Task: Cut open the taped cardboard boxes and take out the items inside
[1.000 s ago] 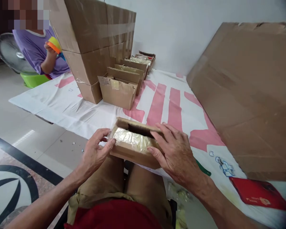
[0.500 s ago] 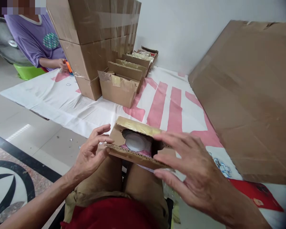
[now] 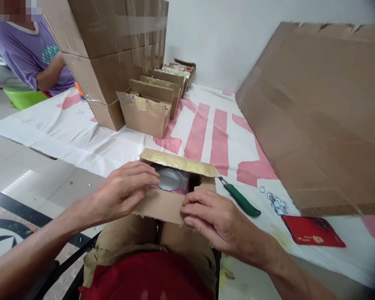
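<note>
I have the small cardboard box (image 3: 171, 208) in front of me, above my lap at the near edge of the cloth-covered surface (image 3: 134, 143). Its long flaps are already apart: the back flap (image 3: 179, 161), with yellowish tape along it, stands up, and the front flap (image 3: 162, 203) is laid out towards me. A round pale thing (image 3: 170, 179) shows in the opening (I can't make out what it is) and it is inside the box, not lifted out. So the opening is done, as I judge it, while the contents are untaken.

My right hand (image 3: 217, 214) pinches the right part of the front flap between thumb and bent fingers. My left hand (image 3: 128, 185) lies over the box's left end, fingers close together and loosely bent; whether it grips anything, I cannot tell.

Just beyond the box's right corner lies a green-handled cutter (image 3: 242, 201), with a red phone (image 3: 312, 230) further right. Ahead, a row of open boxes (image 3: 145, 121) stands beside a taped stack of boxes (image 3: 109, 77).
</note>
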`<move>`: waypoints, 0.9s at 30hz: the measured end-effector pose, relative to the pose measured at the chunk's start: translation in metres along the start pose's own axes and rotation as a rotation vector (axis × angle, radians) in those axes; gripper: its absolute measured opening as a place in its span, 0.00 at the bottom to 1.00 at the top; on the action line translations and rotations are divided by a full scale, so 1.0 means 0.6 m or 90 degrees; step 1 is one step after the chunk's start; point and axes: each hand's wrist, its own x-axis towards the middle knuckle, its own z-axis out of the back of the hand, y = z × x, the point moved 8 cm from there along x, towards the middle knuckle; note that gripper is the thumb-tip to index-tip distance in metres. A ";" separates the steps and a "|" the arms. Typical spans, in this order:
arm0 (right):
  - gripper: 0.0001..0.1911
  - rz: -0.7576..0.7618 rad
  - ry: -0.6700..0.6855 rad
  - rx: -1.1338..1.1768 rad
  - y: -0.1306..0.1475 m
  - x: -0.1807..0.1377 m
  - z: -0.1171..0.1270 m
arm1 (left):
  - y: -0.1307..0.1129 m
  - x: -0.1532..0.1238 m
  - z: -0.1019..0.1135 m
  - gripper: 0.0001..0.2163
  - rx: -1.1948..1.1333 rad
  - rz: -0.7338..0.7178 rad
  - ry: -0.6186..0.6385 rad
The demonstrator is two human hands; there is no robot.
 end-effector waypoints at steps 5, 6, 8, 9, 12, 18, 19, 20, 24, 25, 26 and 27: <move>0.11 -0.108 0.032 -0.099 -0.055 0.030 0.004 | 0.009 0.051 -0.087 0.12 0.205 -0.040 0.274; 0.11 -0.128 0.093 -0.141 -0.062 0.036 -0.006 | 0.016 0.052 -0.097 0.10 0.244 -0.034 0.308; 0.11 -0.161 0.198 -0.252 -0.071 0.044 -0.021 | 0.017 0.053 -0.105 0.09 0.299 -0.051 0.336; 0.11 -0.165 0.228 -0.310 -0.070 0.047 -0.023 | 0.011 0.054 -0.103 0.09 0.323 -0.075 0.332; 0.10 -0.136 0.234 -0.445 -0.056 0.052 -0.012 | -0.011 0.054 -0.075 0.11 0.408 -0.135 0.268; 0.06 -0.180 0.175 -0.518 -0.091 0.009 0.043 | 0.018 0.014 0.010 0.15 0.412 0.006 0.080; 0.05 -0.176 0.155 -0.497 -0.099 0.000 0.049 | 0.030 0.002 0.015 0.16 0.377 0.036 0.057; 0.05 -0.166 0.133 -0.474 -0.105 -0.008 0.052 | 0.041 -0.010 0.017 0.17 0.340 0.065 0.033; 0.05 -0.128 0.098 -0.459 -0.104 -0.019 0.048 | 0.071 -0.047 0.007 0.14 0.225 0.144 -0.058; 0.04 -0.113 0.109 -0.466 -0.097 -0.014 0.042 | 0.073 -0.052 0.003 0.14 0.213 0.149 -0.074; 0.04 -0.093 0.121 -0.469 -0.088 -0.008 0.035 | 0.074 -0.056 -0.001 0.13 0.208 0.147 -0.088; 0.07 -0.071 0.129 -0.469 -0.078 0.001 0.029 | 0.073 -0.059 -0.004 0.13 0.206 0.140 -0.099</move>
